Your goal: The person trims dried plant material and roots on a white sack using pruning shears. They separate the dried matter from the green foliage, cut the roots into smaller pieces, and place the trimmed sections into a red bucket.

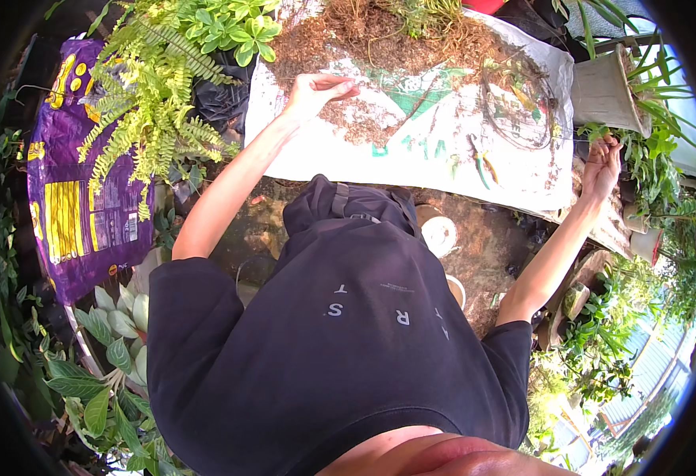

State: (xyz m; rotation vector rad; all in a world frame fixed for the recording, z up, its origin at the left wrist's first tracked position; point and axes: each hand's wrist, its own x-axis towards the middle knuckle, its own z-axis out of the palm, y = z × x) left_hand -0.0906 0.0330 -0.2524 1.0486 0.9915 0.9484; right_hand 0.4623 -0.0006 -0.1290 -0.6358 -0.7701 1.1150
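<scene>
A thin strand, which looks like wire or line [437, 98], appears stretched between my two hands. My left hand [319, 94] pinches one end between thumb and fingertips, above the left part of a white printed sack [318, 156]. Out past the sack's right edge, my right hand [603, 163] has its fingers curled on the other end, close to green leaves. Below the strand, a loose coil of thin dark wire [486, 113] lies on the sack. Small pliers or snips [484, 163] with green and yellowish handles rest near the sack's front edge.
Brown fibrous potting material [348, 35] and plant roots cover the sack's far part. A fern [151, 107] and a purple printed bag [92, 178] stand left. A pale plant pot [607, 89] is tipped at the right. White round containers [439, 235] sit below the sack's front edge.
</scene>
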